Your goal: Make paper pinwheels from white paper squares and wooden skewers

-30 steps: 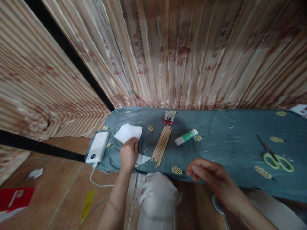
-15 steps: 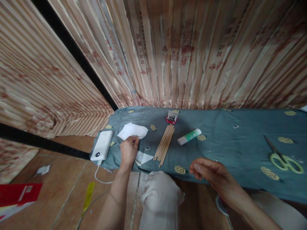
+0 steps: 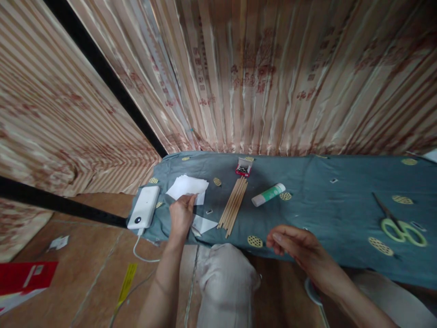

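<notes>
My left hand (image 3: 182, 213) pinches the near right edge of a small stack of white paper sheets (image 3: 187, 184) on the cloth. A corner of one sheet sticks out below the stack, beside my fingertips. Just to the right of that hand lies a separate white paper piece (image 3: 204, 224), roughly triangular. Over the front edge of the cloth hovers my right hand (image 3: 295, 241), its fingers curled together with the thumb along them; nothing shows in it. Between the hands is a row of thin wooden sticks (image 3: 232, 207), with a glue stick (image 3: 268, 195) to their right.
Behind the sticks stands a small open red box (image 3: 243, 167) with dark metal bits. Green-handled scissors (image 3: 403, 231) lie far right. A white power bank (image 3: 144, 207) with a cable sits at the left edge. Black poles (image 3: 102, 77) and a curtain (image 3: 259, 82) stand behind.
My left hand has shifted slightly up and left at the stack, and a sheet's corner now shows below it. My right hand keeps its curled shape, nearly still.
</notes>
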Motion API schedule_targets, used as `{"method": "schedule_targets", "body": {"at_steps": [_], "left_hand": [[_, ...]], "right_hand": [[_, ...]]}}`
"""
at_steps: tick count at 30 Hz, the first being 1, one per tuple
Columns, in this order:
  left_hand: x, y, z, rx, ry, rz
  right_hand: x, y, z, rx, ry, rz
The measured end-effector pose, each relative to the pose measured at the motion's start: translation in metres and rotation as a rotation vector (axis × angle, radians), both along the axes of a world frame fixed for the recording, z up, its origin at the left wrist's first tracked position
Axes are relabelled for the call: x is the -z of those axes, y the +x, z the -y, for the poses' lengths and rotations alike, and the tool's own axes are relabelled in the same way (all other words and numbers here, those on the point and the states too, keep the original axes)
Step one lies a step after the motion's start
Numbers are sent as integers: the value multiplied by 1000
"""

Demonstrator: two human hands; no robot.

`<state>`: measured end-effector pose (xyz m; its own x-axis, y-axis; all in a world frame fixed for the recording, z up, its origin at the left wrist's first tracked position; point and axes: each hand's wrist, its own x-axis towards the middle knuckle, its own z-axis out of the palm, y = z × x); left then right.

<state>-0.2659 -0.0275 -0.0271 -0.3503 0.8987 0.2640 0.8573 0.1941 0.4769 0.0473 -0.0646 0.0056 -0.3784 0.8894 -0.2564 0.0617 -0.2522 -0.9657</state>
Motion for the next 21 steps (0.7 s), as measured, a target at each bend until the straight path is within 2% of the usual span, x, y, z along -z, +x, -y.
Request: {"method": "schedule_targets", "body": {"at_steps": [4, 9, 14, 18, 21], "left_hand": [[1, -1, 1, 17, 51, 110], [6, -2, 6, -21, 155, 246], [8, -5, 11, -77, 215, 270], [-6, -11, 15, -100, 332, 230], [-30, -6, 22, -76, 451, 208]], "right_hand": [[-1, -1, 0, -1, -17, -6], [-3, -1, 0, 1, -32, -26], [-1, 4, 1, 2, -22, -20], [-1, 4, 1, 9, 6, -7], [-3, 4, 2, 27, 21, 0]]}}
